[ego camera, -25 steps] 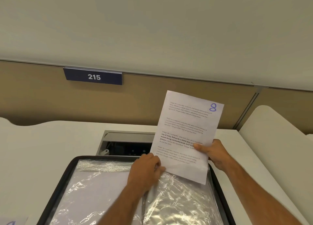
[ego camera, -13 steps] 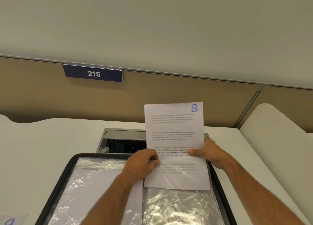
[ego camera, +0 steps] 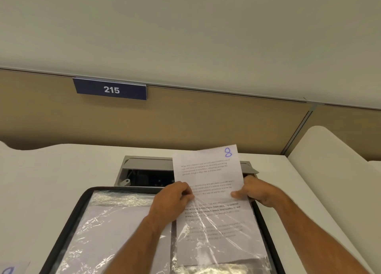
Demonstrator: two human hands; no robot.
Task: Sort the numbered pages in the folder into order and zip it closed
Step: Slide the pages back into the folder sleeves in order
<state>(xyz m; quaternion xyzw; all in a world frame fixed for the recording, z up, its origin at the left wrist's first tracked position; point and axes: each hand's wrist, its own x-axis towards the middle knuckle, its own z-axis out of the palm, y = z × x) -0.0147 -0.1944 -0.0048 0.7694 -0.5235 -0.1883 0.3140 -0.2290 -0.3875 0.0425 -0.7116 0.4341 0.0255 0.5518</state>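
Note:
A black zip folder (ego camera: pixel 70 218) lies open on the white desk, showing clear plastic sleeves on both sides. A printed page marked 8 (ego camera: pixel 208 170) in blue ink stands half inside the right-hand sleeve (ego camera: pixel 224 232), its lower half under the crinkled plastic. My left hand (ego camera: pixel 173 201) pinches the sleeve's top edge at the page's left side. My right hand (ego camera: pixel 255 191) pinches the page's right edge. The left sleeve (ego camera: pixel 115 228) holds a blank-looking sheet.
Behind the folder an open grey cable box (ego camera: pixel 144 170) is set into the desk (ego camera: pixel 41 181). Another page (ego camera: pixel 10 269) with blue writing peeks in at the bottom left corner. A tan partition with a blue sign 215 (ego camera: pixel 111 89) backs the desk; a white divider (ego camera: pixel 329 160) rises at right.
The page 8 has straightened up and slid down into the right sleeve. Both hands moved down with it, and my left hand now holds the sleeve's edge.

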